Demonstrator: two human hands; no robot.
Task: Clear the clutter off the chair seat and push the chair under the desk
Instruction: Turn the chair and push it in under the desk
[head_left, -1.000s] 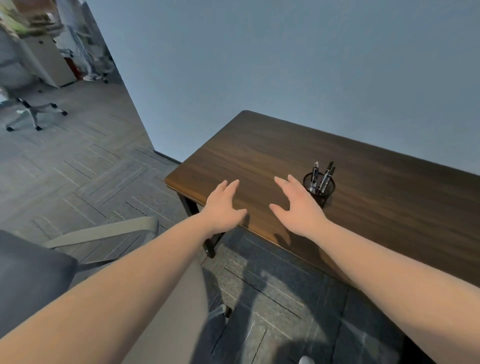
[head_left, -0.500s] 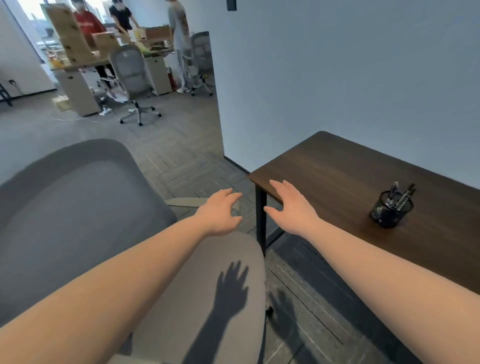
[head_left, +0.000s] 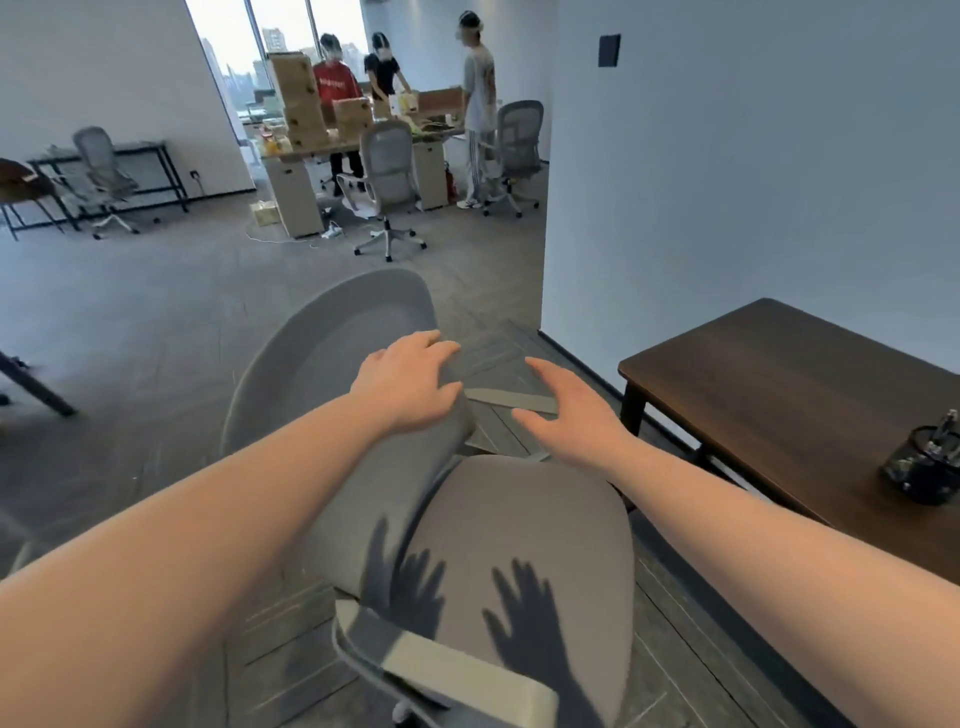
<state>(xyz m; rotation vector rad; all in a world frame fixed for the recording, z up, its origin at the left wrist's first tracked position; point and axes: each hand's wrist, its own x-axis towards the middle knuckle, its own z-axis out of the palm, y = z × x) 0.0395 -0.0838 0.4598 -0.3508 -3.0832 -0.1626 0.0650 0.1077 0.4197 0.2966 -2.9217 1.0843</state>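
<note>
A grey office chair stands in front of me, its backrest (head_left: 322, 364) to the left and its seat (head_left: 519, 519) below my hands. Only the shadows of my hands lie on the seat. My left hand (head_left: 405, 384) rests flat on the backrest's right edge, fingers spread. My right hand (head_left: 566, 410) hovers open over the far armrest (head_left: 509, 397), holding nothing. The dark wooden desk (head_left: 779, 374) stands to the right of the chair, against the wall.
A black pen holder (head_left: 919, 467) sits on the desk at the right edge. The near armrest (head_left: 467, 680) is at the bottom. A wall corner (head_left: 543, 291) rises behind the chair. Further back are other chairs (head_left: 387, 171), a worktable with boxes (head_left: 301, 104) and three people.
The view has swung left from the desk to the chair. Both hands have moved from above the desk's edge to the chair; the left one now lies on the backrest.
</note>
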